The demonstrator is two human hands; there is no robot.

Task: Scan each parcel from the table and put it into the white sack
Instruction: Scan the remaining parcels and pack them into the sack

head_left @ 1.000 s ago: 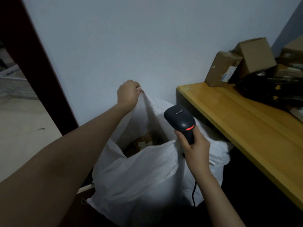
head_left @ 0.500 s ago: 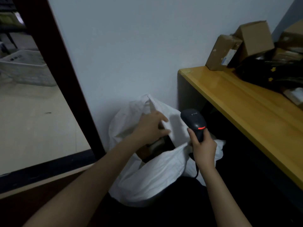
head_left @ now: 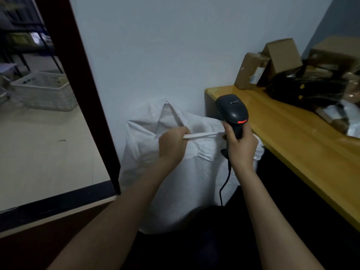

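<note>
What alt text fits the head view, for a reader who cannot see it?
A person's left hand grips the rim of a white sack while the right hand holds a black scanner. Cardboard parcels lie on the wooden table at right.

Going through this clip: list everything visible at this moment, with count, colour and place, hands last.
white sack: one, white, on the floor against the wall, left of the table
scanner: one, black with a red strip, above the sack
cable: one, black, hanging before the sack
table: one, yellow wood, right
cardboard boxes: at least three, brown, table's far end
black bag: one, beside the boxes
basket: one, white, floor beyond the door frame
left hand: grips the sack's rim
right hand: grips the scanner
</note>
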